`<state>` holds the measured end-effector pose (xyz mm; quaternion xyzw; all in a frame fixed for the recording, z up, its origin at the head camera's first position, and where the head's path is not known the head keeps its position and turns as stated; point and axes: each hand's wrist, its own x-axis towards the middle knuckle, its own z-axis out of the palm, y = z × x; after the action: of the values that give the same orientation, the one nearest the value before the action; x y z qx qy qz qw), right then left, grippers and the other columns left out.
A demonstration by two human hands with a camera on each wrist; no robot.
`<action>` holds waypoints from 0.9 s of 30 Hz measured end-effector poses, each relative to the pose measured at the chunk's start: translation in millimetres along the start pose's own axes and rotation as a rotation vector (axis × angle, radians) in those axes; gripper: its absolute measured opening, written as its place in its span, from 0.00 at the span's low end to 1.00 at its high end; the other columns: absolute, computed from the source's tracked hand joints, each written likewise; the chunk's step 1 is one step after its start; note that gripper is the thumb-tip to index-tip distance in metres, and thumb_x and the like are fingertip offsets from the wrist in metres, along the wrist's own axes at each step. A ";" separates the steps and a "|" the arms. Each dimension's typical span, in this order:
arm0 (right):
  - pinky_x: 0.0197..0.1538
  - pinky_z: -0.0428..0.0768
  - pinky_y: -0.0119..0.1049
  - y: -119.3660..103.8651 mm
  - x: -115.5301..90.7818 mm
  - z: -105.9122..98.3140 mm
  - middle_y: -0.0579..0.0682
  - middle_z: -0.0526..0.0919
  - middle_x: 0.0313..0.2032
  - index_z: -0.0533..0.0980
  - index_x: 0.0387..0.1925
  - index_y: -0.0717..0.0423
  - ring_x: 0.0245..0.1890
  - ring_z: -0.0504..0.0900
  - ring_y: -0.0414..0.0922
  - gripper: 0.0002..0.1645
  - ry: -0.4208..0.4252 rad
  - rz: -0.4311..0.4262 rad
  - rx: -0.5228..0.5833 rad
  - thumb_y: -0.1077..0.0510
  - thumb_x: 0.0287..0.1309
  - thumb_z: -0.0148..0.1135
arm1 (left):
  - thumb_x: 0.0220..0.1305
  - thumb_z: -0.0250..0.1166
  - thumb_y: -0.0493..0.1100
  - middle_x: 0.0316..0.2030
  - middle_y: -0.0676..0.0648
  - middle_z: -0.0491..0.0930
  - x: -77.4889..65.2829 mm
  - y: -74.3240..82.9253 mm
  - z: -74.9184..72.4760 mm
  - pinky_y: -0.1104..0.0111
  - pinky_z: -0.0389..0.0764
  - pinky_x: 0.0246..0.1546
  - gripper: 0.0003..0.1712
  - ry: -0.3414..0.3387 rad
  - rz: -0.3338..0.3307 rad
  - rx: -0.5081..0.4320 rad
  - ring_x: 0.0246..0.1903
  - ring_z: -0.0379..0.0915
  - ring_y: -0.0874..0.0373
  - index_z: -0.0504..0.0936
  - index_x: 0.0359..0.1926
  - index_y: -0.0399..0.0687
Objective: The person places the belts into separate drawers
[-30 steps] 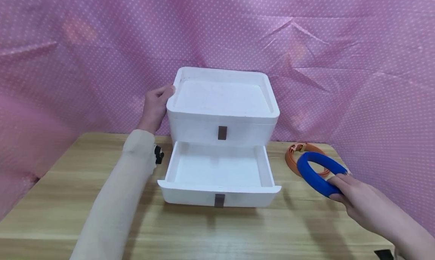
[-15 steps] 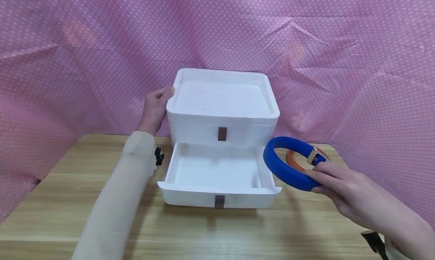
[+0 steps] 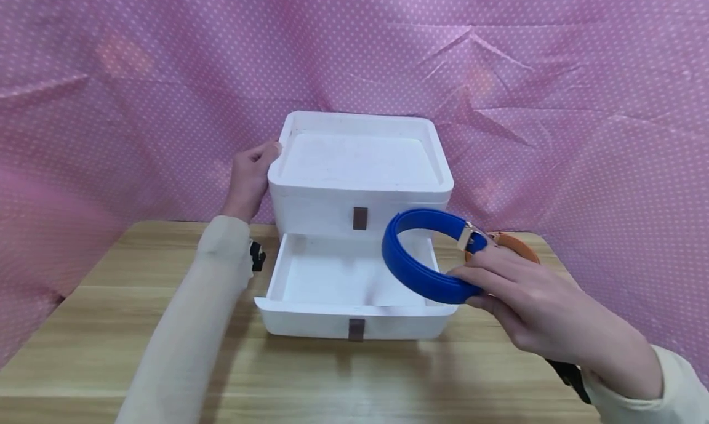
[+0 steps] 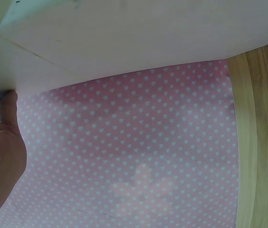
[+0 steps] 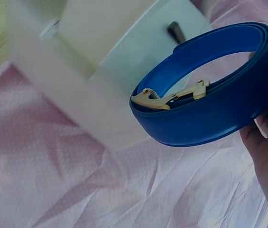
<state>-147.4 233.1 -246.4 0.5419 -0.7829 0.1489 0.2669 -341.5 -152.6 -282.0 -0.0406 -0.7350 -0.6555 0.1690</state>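
Observation:
My right hand (image 3: 537, 301) pinches a coiled blue belt (image 3: 408, 270) between thumb and fingers. It holds the coil above the right part of a pulled-out lower drawer (image 3: 327, 270). The belt's gold buckle (image 5: 155, 100) shows clearly in the right wrist view. At the far left edge of the white drawer unit (image 3: 310, 205), my left hand (image 3: 246, 181) grips the top rim, thumb uppermost. Its other fingers are partly hidden in the left wrist view (image 4: 3, 156). No item shows inside the visible part of the drawer.
A coiled orange-brown belt (image 3: 520, 247) lies on the wooden table (image 3: 138, 325) to the right, partly behind my right hand. The unit's upper drawer, with a brown tab (image 3: 360, 218), is closed. A pink dotted cloth (image 3: 354, 48) hangs behind and at the sides.
My right hand has carried the blue belt leftward, from near the orange-brown belt to above the open drawer. The left hand stays on the unit.

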 end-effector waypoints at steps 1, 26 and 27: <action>0.49 0.70 0.27 -0.5 3.0 1.5 0.42 0.77 0.40 0.78 0.47 0.58 0.40 0.75 0.39 0.21 -0.016 -0.003 0.002 0.49 0.76 0.43 | 0.70 0.57 0.59 0.60 0.47 0.77 0.2 0.1 -0.1 0.67 0.81 0.48 0.26 0.001 -0.002 -0.003 0.51 0.77 0.53 0.80 0.60 0.49; 0.43 0.80 0.34 6.0 34.5 43.7 0.41 0.75 0.41 0.77 0.51 0.55 0.39 0.74 0.38 0.17 -0.289 0.060 0.139 0.61 0.60 0.67 | 0.69 0.58 0.60 0.58 0.46 0.78 1.6 -1.1 0.8 0.66 0.81 0.48 0.26 0.010 -0.020 -0.006 0.50 0.77 0.54 0.80 0.60 0.50; 0.43 0.80 0.34 5.7 34.3 44.1 0.41 0.75 0.42 0.77 0.51 0.55 0.39 0.74 0.38 0.17 -0.287 0.058 0.141 0.60 0.60 0.66 | 0.69 0.58 0.60 0.59 0.46 0.78 1.8 -1.0 0.8 0.66 0.81 0.48 0.27 0.011 -0.020 -0.003 0.51 0.77 0.54 0.80 0.60 0.50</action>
<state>-173.3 185.9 -262.0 0.5521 -0.8160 0.1322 0.1092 -343.7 -152.2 -282.5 -0.0299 -0.7334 -0.6584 0.1667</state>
